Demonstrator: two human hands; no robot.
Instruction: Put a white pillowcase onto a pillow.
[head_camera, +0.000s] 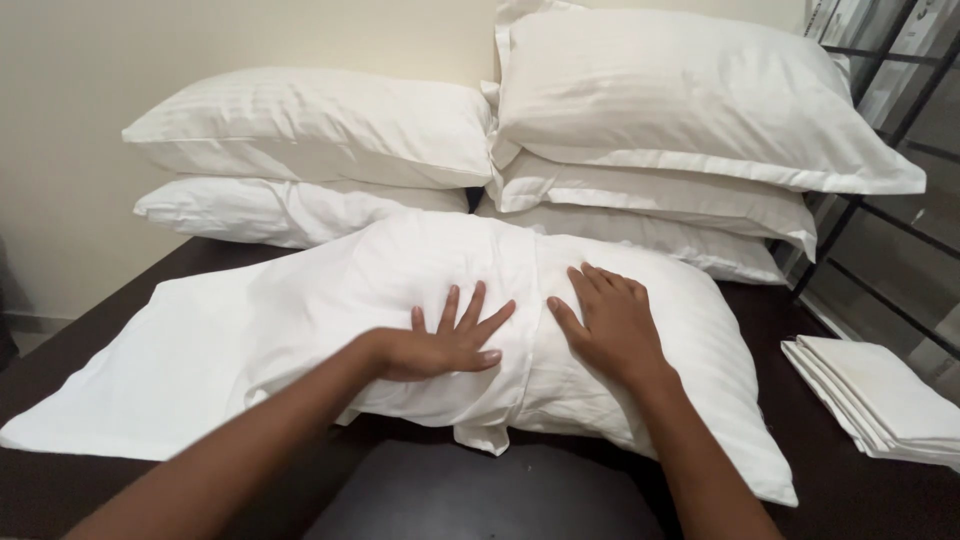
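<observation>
Left hand (445, 345) and right hand (610, 325): grip released, palms flat on pillow (420, 290), steadying it. Half-sleeved in pillowcase (160, 370) mid-tabletop (480, 500).

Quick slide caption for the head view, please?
Both hands, left and right, press flat on a white pillow half inside its pillowcase.

Both forearms reach in from the lower frame toward its centre. The left hand (445, 345) lies palm-down, fingers spread; the right hand (610, 325) presses flat just beside it, fingers together.
</observation>
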